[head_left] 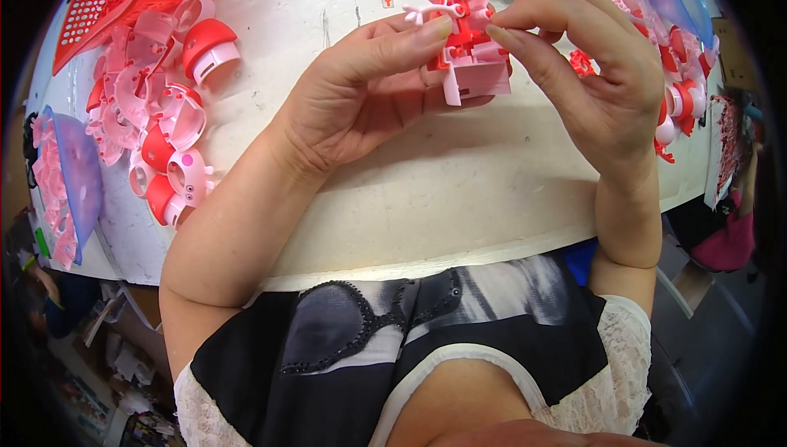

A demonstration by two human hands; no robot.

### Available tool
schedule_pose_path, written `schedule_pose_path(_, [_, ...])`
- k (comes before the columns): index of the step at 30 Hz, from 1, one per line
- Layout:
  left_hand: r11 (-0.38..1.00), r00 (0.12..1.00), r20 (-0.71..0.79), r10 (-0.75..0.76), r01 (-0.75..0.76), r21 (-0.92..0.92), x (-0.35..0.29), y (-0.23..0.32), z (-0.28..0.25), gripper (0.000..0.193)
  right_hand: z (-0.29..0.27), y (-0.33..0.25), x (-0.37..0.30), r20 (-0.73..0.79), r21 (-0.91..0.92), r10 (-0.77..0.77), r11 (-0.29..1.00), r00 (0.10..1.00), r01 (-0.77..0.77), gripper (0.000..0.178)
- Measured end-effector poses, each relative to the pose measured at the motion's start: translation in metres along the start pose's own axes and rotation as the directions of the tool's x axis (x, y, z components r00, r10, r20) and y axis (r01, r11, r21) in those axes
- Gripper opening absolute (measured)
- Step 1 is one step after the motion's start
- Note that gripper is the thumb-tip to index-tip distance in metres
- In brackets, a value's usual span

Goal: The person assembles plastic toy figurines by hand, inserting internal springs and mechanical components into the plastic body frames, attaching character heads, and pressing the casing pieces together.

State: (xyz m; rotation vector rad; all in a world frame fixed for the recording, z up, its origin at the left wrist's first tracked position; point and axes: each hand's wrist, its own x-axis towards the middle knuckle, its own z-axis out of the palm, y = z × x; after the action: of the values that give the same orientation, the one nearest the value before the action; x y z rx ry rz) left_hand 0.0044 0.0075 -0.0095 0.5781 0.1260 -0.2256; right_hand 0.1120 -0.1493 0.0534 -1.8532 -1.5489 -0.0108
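1. The left hand holds the pink and red toy figure above the counter – the thumb presses its near side and the other fingers go behind, probably for keeping it steady
2. The right hand has its thumb and 1 finger close together at the figure's right side – if they pinch a small part, I cannot tell
3. Pink and red shells lie heaped at the left, perhaps for easy reach

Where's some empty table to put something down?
There's bare white table between the forearms, nearer than the pink toy. Another bare patch lies between the left pile of parts and the left hand. It's crowded by the red basket and beyond the right hand, among more parts.
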Motion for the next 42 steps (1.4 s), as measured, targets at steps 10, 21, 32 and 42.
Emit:
schedule_pose_path(10, [0.999, 1.0, -0.007, -0.015, 0.015, -0.039, -0.002, -0.001, 0.001, 0.043, 0.005, -0.004, 0.001, 0.019, 0.013, 0.027, 1.0, 0.999, -0.028, 0.012])
schedule_pose_path(21, [0.989, 1.0, -0.019, 0.0, -0.003, -0.149, -0.004, 0.001, 0.003, 0.047, 0.0, 0.0, -0.002, 0.015, 0.12, 0.091, 0.988, 0.996, -0.093, 0.017])
schedule_pose_path(32, [0.965, 0.997, 0.073, -0.015, 0.034, -0.261, -0.004, 0.003, 0.002, 0.03, 0.003, 0.001, -0.003, 0.026, 0.115, 0.089, 0.989, 0.996, -0.092, 0.014])
schedule_pose_path(42, [0.993, 1.0, 0.03, -0.005, 0.008, -0.115, -0.004, 0.001, 0.0, 0.041, 0.008, -0.002, -0.002, -0.024, -0.017, 0.047, 0.999, 0.999, -0.047, 0.012])
